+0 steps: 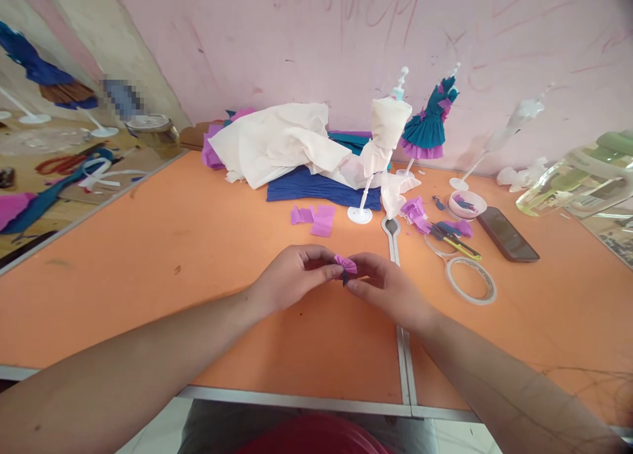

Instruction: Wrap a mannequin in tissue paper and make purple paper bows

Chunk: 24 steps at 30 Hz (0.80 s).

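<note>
Both hands (341, 279) pinch purple paper ruffle (345, 263); white bowl (467, 203) holds scraps.

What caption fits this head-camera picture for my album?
Left hand and right hand pinch a purple paper ruffle over the orange table, near a white mannequin and tape roll.

Bare orange table (163, 256) lies left; tape ring (470, 280) and phone (507, 234) crowd right.
</note>
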### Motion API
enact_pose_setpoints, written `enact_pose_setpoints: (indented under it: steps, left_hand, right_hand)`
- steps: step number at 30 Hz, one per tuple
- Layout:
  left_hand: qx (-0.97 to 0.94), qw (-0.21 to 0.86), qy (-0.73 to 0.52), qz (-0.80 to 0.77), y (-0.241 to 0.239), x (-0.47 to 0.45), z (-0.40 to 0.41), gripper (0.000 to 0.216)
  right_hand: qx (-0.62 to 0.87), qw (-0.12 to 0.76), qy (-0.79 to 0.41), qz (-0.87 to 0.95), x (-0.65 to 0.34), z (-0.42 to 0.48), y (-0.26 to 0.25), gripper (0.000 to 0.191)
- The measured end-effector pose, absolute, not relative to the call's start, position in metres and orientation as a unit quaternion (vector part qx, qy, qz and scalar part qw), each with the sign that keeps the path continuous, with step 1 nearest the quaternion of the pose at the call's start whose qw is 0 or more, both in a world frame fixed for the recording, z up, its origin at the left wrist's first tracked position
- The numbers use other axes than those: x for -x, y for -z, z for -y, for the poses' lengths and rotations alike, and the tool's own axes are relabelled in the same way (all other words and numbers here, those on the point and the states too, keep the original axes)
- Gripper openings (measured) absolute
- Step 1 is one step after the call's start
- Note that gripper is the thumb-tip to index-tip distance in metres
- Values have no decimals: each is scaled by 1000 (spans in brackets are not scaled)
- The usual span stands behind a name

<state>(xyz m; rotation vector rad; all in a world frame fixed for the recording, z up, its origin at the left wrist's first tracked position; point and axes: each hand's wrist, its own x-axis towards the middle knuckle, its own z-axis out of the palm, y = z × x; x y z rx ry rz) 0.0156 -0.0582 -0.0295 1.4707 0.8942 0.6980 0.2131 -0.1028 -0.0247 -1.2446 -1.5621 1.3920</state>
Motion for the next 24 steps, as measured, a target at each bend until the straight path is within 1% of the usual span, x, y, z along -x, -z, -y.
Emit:
enact_pose_setpoints:
  steps: [3,7,14,19,21,22,24]
  left_hand:
    - [-648,581,-291,-398,29,-16,59,25]
    - [-660,567,-277,-408,31,-18,61,26]
    - [-650,589,-284,-387,36,-17,57,28]
    - [-650,580,-286,-399,35,-19,59,28]
    - [-653,565,-291,-411,33,-18,58,29]
    - [-657,554,-295,-418,32,-17,57,30]
    - [-671,530,-289,-430,29,-13,54,31]
  right_hand:
    - [520,344,-500,601,-211,101,29,26]
    - [544,353,-481,589,-210,100,32,27]
    - [549,355,-487,580,-213,99,32,29]
    - [548,332,-488,593,-210,99,30,24]
    - [562,301,-443,630,-210,99,25,26]
    - [575,279,-396,660,-213,99,22,29]
    - [607,230,-251,718,-229,99,13,32]
